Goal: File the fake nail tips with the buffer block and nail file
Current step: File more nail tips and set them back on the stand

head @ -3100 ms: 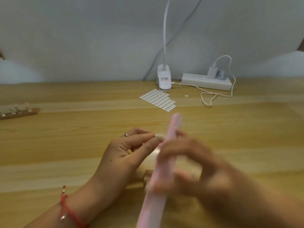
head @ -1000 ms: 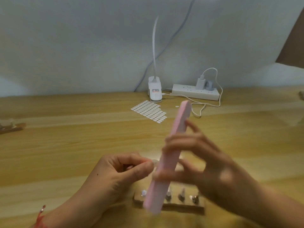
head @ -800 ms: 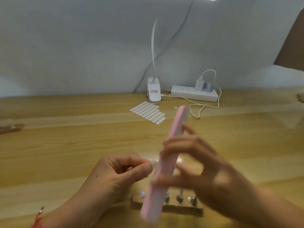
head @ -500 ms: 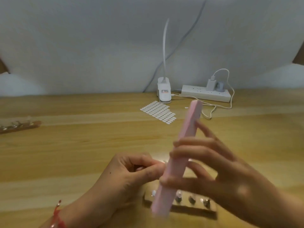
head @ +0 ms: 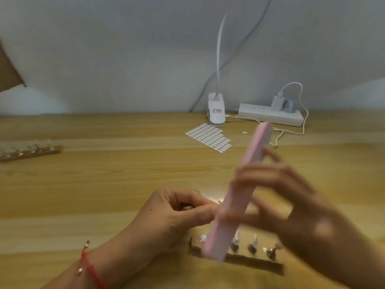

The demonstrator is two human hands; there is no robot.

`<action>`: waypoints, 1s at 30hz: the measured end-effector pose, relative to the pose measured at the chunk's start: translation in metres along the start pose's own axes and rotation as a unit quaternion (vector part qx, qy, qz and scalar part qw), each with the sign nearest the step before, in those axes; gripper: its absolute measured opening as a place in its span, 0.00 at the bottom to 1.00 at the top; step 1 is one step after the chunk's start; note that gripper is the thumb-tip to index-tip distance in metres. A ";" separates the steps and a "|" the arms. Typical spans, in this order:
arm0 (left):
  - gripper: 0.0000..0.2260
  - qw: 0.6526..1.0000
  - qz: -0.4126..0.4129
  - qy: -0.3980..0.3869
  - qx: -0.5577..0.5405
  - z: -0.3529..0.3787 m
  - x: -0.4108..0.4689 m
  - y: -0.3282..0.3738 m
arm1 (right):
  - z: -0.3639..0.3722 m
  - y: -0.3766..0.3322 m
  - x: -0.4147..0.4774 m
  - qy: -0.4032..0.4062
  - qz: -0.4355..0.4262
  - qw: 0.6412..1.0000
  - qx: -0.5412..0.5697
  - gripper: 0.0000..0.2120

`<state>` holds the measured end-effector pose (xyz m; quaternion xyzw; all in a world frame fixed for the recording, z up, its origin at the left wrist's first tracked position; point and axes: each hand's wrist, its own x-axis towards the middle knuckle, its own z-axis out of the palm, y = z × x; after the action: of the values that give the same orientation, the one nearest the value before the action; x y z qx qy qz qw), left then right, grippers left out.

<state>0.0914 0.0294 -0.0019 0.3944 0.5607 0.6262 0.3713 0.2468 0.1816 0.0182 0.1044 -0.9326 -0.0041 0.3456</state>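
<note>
My left hand, low and centre in the frame, has thumb and forefinger pinched together on what I take to be one small nail tip. The tip is nearly hidden, so I cannot tell its shape. My right hand, blurred, grips the long pink buffer block about its middle, fingers over one face and thumb across the other. The block stands steeply tilted, top end leaning toward the upper right, its side touching or just beside the pinched tip.

I judge the filing to be mid-course. One tip is at the block, and I see no separate nail file, so that step seems left. Just below the hands a wooden holder strip lies on the counter with several tips standing on pegs; whether those are done I cannot tell. A second holder sits at the far left edge.

Further up, around centre, are a sheet of oval stickers, a white lamp clip and a power strip, all well apart from the hands. The block's lower end hangs just over the near strip, which could get knocked.
</note>
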 end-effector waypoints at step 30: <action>0.07 1.000 -0.008 0.010 -0.023 0.002 -0.001 0.006 | -0.001 0.015 0.000 0.015 0.057 0.998 -0.018 0.17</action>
<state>0.0939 0.0285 0.0042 0.3744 0.5531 0.6400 0.3799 0.2443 0.1967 0.0205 0.0449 -0.9313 0.0009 0.3614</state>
